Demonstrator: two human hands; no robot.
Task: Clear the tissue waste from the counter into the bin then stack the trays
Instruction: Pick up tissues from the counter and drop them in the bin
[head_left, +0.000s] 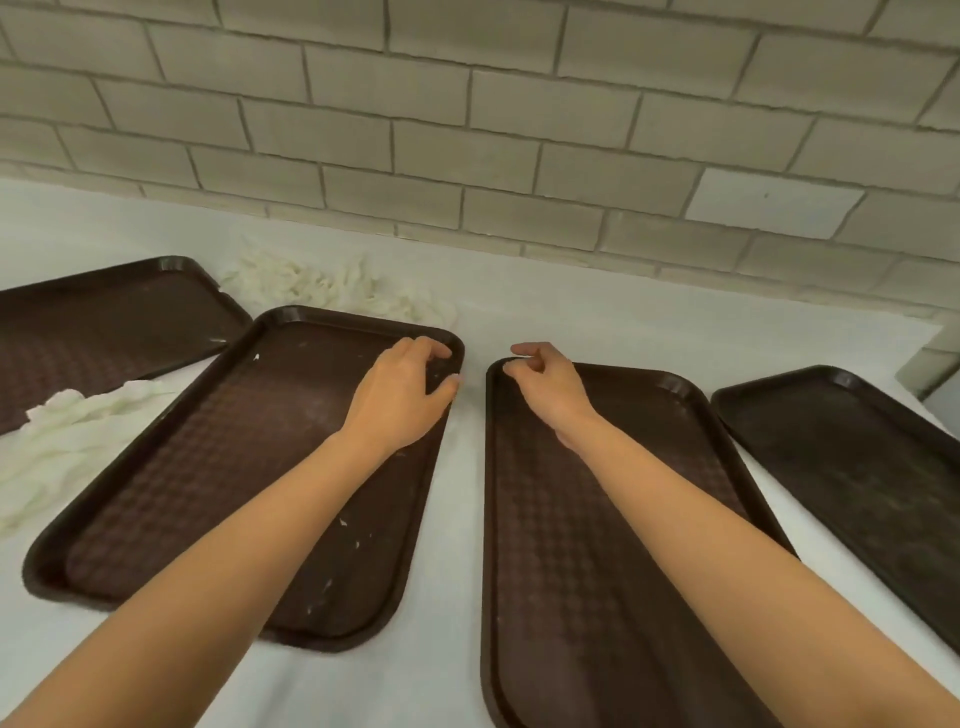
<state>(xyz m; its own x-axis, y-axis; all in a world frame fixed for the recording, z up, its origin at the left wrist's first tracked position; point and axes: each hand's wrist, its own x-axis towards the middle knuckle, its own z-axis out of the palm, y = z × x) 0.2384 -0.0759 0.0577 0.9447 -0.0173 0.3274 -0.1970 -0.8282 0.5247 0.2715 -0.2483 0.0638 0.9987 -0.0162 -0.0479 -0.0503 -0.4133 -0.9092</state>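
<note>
Dark brown rectangular plastic centre-left tray (208, 467) and matching centre-right tray (597, 545) lay flat side by side on the white surface (623, 322), a narrow strip of it between them; far-left brown tray (104, 322) and far-right brown tray (857, 467) lay further out, none stacked yet. Left hand (402, 387) sat on the centre-left tray's far right corner, fingers (439, 351) curled over the raised rim, thumb against the outer edge, holding that corner. Right hand (545, 382) sat at the centre-right tray's far left corner, fingers (514, 370) bunched narrow, pinching the rim. Trays looked thin, stiff and light, with a woven texture inside and a low rolled lip; judged they would lift without flexing. The lip seemed the only purchase while flat, so tipping up a corner, then gripping a long edge, seemed best. Texture should curb sliding once nested. Crumpled white tissue heap (332, 288) lay just behind the centre-left tray's far edge; shredded white tissue pile (67, 436) lay between the far-left and centre-left trays, touching both. Tissue judged soft, near weightless, prone to shedding; best scooped into a bunch. Small white tissue flecks (343, 522) dotted the centre-left tray. Bin not in view
</note>
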